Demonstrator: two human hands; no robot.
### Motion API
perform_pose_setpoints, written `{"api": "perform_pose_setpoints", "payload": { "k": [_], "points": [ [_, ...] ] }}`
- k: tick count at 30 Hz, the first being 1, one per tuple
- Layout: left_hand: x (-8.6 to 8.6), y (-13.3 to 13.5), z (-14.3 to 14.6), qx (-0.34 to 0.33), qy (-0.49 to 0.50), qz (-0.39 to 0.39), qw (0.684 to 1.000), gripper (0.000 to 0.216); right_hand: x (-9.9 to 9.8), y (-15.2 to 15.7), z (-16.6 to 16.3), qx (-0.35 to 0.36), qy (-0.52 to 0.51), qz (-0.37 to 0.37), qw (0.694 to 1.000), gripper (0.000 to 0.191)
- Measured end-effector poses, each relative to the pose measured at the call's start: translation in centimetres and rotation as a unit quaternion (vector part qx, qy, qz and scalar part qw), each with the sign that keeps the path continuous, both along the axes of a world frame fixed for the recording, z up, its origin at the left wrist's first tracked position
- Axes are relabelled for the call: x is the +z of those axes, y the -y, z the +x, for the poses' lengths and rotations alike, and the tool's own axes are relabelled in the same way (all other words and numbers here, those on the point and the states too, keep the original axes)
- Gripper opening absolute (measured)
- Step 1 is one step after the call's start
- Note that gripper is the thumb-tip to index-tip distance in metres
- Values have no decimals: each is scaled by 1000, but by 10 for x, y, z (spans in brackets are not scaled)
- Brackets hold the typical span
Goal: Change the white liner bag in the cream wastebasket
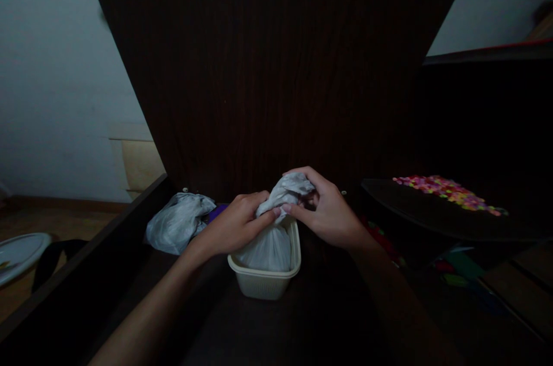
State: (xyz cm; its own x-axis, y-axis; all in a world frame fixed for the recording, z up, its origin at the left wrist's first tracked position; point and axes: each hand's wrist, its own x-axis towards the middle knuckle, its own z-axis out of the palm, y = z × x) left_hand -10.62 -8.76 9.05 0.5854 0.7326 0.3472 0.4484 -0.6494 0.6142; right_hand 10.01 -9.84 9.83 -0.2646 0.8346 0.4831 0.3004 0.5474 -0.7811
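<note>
Both my hands grip the bunched top of a white plastic bag (270, 248) that sits inside a small cream plastic basket (263, 282) on a dark tabletop. My left hand (235, 225) pinches the bag's neck from the left. From the right, my right hand (326, 207) closes its fingers round the crumpled upper end of the bag. The bag's lower part fills the basket.
A second crumpled whitish plastic bag (177, 227) lies left of the basket, with something purple (217, 211) beside it. A dark tray (432, 213) with small multicoloured pieces (449, 190) stands at the right. A tall dark wooden panel (276, 66) rises behind. A white plate (19, 253) lies at far left.
</note>
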Motion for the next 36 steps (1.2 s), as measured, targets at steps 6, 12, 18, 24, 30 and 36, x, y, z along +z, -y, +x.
{"api": "perform_pose_setpoints", "payload": {
  "k": [6, 12, 18, 24, 30, 36],
  "points": [
    [-1, 1, 1, -5, -26, -6, 1000, 9, 1, -3, 5, -24, -12, 62, 998, 43],
    [1, 1, -1, -19, -25, -12, 999, 2, 4, -5, 2, -37, -82, 72, 993, 34],
    [1, -2, -4, -11, 25, -28, 999, 18, -1, -4, -3, 0, -139, -7, 990, 48],
    [-1, -1, -2, -28, 46, -37, 998, 21, -8, -6, -6, 16, -126, -43, 991, 62],
    [-1, 0, -2, -17, -7, -32, 999, 9, -2, -6, -2, 1, -177, 55, 983, 52],
    [1, 0, -1, -20, -3, -35, 999, 12, 1, -8, 2, -49, -176, 87, 979, 36]
  ]
}}
